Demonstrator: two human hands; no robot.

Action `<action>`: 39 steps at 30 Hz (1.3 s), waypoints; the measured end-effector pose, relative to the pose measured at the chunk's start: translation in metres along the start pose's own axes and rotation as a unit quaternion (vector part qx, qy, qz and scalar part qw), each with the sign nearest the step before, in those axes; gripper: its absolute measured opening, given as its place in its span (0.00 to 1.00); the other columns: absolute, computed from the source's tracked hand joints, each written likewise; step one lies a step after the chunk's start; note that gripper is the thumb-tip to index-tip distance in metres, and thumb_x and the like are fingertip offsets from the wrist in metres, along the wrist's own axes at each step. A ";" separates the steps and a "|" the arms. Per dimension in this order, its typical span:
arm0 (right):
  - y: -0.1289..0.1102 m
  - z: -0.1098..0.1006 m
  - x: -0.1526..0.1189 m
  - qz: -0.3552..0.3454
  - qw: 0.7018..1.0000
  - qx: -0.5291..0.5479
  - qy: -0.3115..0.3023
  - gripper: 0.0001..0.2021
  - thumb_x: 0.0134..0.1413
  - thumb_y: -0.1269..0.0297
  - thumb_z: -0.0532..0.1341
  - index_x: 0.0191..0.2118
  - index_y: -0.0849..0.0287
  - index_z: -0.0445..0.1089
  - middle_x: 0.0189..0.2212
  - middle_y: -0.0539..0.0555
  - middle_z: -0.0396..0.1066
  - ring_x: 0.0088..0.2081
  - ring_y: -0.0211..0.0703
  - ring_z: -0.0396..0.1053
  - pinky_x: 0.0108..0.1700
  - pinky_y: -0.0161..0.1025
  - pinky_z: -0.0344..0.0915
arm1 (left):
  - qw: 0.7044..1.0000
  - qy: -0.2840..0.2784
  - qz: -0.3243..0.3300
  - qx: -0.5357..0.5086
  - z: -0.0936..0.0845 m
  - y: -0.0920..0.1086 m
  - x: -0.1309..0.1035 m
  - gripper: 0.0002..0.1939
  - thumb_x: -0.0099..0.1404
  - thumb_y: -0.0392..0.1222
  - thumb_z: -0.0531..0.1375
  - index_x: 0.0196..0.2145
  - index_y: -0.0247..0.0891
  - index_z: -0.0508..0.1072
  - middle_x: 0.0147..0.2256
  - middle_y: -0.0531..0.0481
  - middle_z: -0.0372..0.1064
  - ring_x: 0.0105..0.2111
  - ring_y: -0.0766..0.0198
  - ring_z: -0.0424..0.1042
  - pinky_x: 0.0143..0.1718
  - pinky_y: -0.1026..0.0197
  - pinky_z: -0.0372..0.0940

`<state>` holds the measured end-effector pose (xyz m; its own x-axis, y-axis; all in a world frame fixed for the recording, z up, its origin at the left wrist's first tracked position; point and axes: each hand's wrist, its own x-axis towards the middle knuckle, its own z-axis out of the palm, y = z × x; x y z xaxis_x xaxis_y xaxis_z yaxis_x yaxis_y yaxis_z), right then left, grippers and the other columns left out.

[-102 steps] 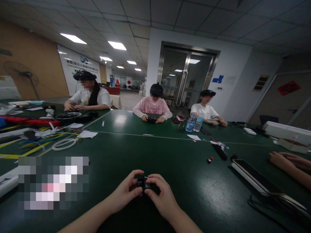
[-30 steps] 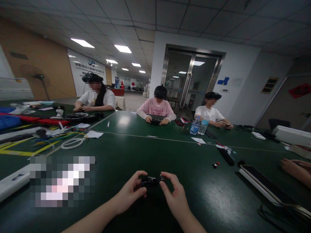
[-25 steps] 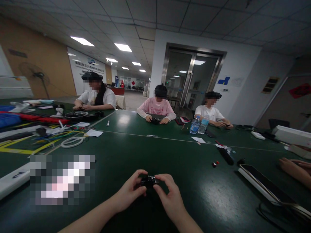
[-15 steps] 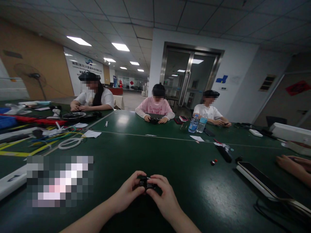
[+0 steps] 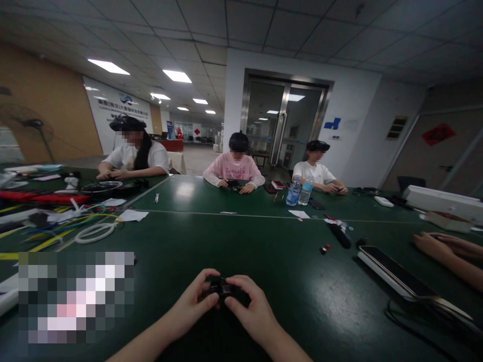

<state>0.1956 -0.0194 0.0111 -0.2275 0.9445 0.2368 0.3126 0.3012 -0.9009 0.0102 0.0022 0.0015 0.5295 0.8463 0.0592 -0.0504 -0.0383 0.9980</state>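
Observation:
Both my hands hold a small black object (image 5: 223,288) just above the green table (image 5: 169,241), near its front edge. The thumb and fingers of my left hand (image 5: 198,300) pinch its left side. My right hand (image 5: 249,305) grips the right side, thumb below and fingers over the top. The fingers cover much of the object, so its exact shape cannot be made out.
A phone on a white block (image 5: 394,271) and a cable lie to the right, beside another person's hands (image 5: 441,246). Two water bottles (image 5: 293,192) stand farther back. Wires and a white coil (image 5: 96,233) lie left. Three people sit opposite.
The view has turned slightly, so the room and table things sit farther left. Both hands still hold the black object, which has tilted a little between the fingers.

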 end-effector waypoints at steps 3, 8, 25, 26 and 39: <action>-0.001 0.000 0.000 0.005 1.000 0.015 -0.002 0.15 0.47 0.70 0.60 0.43 0.52 0.68 0.43 0.52 0.67 0.48 0.45 0.64 0.51 0.44 0.59 | 1.000 -0.005 0.005 0.006 -0.002 -0.004 0.000 0.22 0.58 0.51 0.58 0.45 0.43 0.55 0.35 0.50 0.66 0.31 0.64 0.67 0.33 0.59 0.59; -0.002 0.000 0.000 0.023 1.000 0.007 0.001 0.17 0.45 0.72 0.60 0.43 0.51 0.68 0.44 0.51 0.67 0.47 0.45 0.64 0.50 0.43 0.60 | 1.000 -0.005 -0.002 0.018 -0.003 -0.007 0.000 0.26 0.57 0.50 0.59 0.49 0.44 0.52 0.38 0.49 0.66 0.32 0.64 0.66 0.35 0.58 0.59; 0.008 0.000 0.001 -0.019 1.000 -0.020 0.009 0.15 0.43 0.71 0.62 0.40 0.51 0.69 0.40 0.49 0.69 0.43 0.43 0.66 0.45 0.40 0.61 | 0.999 -0.018 -0.015 0.029 -0.002 -0.005 0.002 0.24 0.55 0.47 0.61 0.46 0.42 0.56 0.37 0.50 0.66 0.34 0.63 0.67 0.37 0.58 0.59; 0.009 0.000 0.001 -0.018 1.000 -0.023 0.005 0.15 0.43 0.71 0.62 0.40 0.51 0.69 0.40 0.49 0.69 0.43 0.43 0.66 0.45 0.40 0.61 | 0.999 -0.023 -0.015 0.031 -0.003 -0.005 0.002 0.23 0.55 0.47 0.61 0.45 0.42 0.57 0.37 0.50 0.67 0.34 0.63 0.67 0.38 0.57 0.59; -0.004 -0.009 0.011 -0.002 0.997 -0.073 0.005 0.11 0.44 0.65 0.62 0.37 0.56 0.71 0.35 0.51 0.70 0.36 0.42 0.67 0.39 0.38 0.63 | 0.999 -0.020 -0.006 0.045 -0.007 0.001 0.019 0.22 0.53 0.47 0.62 0.42 0.39 0.60 0.33 0.52 0.65 0.32 0.64 0.67 0.31 0.61 0.60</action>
<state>0.1997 -0.0089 0.0203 -0.2192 0.9444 0.2450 0.4432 0.3201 -0.8373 0.0142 0.0215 0.0031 0.5636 0.8248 0.0457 0.0324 -0.0773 0.9965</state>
